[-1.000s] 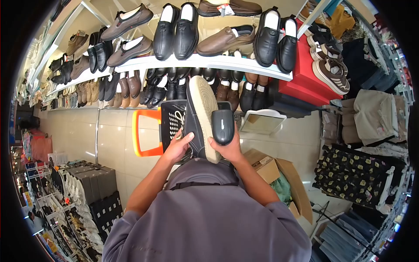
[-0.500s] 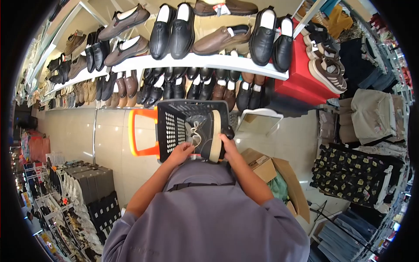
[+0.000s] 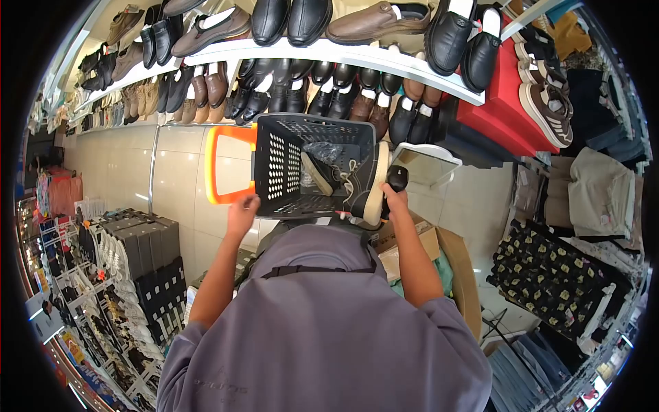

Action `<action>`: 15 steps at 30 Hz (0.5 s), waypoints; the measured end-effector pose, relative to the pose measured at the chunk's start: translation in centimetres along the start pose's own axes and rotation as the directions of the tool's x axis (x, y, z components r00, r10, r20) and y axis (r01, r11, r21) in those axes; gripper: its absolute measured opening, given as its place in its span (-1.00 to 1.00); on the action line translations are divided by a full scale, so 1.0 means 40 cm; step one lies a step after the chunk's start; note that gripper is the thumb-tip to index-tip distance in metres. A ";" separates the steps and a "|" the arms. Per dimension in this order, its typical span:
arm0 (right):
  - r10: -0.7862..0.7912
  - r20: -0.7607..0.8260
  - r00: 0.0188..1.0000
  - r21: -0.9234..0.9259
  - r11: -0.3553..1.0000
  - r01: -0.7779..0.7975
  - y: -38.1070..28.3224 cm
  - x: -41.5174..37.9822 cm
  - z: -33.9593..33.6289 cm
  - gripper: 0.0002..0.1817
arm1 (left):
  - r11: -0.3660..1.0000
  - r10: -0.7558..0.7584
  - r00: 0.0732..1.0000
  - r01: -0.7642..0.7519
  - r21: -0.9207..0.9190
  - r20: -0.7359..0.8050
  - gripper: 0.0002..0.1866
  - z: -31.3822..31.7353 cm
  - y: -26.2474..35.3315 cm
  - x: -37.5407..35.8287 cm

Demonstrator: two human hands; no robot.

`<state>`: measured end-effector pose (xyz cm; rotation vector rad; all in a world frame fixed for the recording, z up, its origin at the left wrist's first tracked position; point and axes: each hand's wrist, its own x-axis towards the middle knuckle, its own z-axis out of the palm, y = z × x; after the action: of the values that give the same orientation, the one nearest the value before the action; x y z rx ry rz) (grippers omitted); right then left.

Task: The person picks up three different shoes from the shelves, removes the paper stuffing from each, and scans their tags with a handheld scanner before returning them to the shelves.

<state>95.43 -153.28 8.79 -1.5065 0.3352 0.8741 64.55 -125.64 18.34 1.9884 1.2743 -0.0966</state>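
Observation:
My right hand point(image 3: 394, 200) is closed on a dark sneaker point(image 3: 355, 192) with a thick cream sole and pale laces, held on its side over the right end of a black perforated basket point(image 3: 280, 127). A black rounded object point(image 3: 397, 178) sticks up by the same hand, against the sole. Inside the basket lie another dark shoe with a pale sole point(image 3: 316, 174) and crumpled clear plastic point(image 3: 321, 151). My left hand point(image 3: 243, 214) is off the sneaker, fingers loosely bent and empty, close to the basket's front left corner and its orange handle point(image 3: 211, 165).
Shelves of leather shoes point(image 3: 312, 20) run along the far side. A red box point(image 3: 504, 103) and a small mirror point(image 3: 422, 163) stand to the right. An opened cardboard box point(image 3: 456, 275) is beside my right arm. Folded clothes point(image 3: 549, 275) hang at right; a goods rack point(image 3: 103, 295) stands left.
My left hand has let go of the laces and moved left to the basket's corner. My right hand has shifted the sneaker to the right, uncovering the other shoe inside. The view has tilted.

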 end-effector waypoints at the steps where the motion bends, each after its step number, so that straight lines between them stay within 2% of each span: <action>1: -0.003 0.003 1.000 -0.004 1.000 0.003 -0.001 0.001 0.003 -0.57 | 0.997 -0.001 0.994 -0.007 -0.073 -0.108 -0.73 -0.015 -0.026 0.015; 2: 0.008 0.027 1.000 -0.072 0.997 -0.006 0.004 0.004 0.004 -0.57 | 0.989 -0.010 0.977 -0.022 -0.145 -0.215 -0.77 -0.027 -0.047 0.028; 3: 0.018 0.050 0.999 -0.139 0.990 -0.011 0.000 -0.001 0.008 -0.58 | 0.988 -0.010 0.976 -0.024 -0.151 -0.219 -0.77 -0.049 -0.044 0.033; 5: 0.052 0.058 0.997 -0.164 0.986 -0.042 0.030 -0.003 0.018 -0.53 | 0.990 0.101 0.879 -0.136 -0.043 -0.466 -0.80 -0.096 -0.035 0.046; 9: 0.060 0.034 0.998 -0.217 0.975 -0.051 0.081 -0.033 0.057 -0.47 | 0.990 0.041 0.849 -0.105 -0.093 -0.526 -0.80 -0.131 -0.011 0.068; 11: 0.049 0.005 0.999 -0.255 0.966 -0.046 0.100 -0.042 0.071 -0.48 | 0.909 0.403 0.722 -0.245 0.338 -0.562 -0.76 -0.157 0.026 0.067; 12: 0.041 -0.020 0.999 -0.266 0.963 -0.044 0.106 -0.047 0.074 -0.49 | 0.924 0.369 0.739 -0.228 0.306 -0.564 -0.63 -0.167 0.032 0.076; 13: 0.022 -0.026 0.999 -0.269 0.963 -0.028 0.108 -0.053 0.076 -0.49 | 0.925 0.372 0.733 -0.241 0.294 -0.570 -0.63 -0.172 0.030 0.094; 15: 0.126 -0.069 0.990 -0.108 0.985 -0.133 0.120 -0.050 0.090 -0.51 | 0.915 0.398 0.697 -0.254 0.313 -0.597 -0.46 -0.191 0.004 0.145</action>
<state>89.73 -151.22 7.04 -1.6328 0.4396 0.9634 65.12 -116.54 21.33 2.5228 1.3164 0.7407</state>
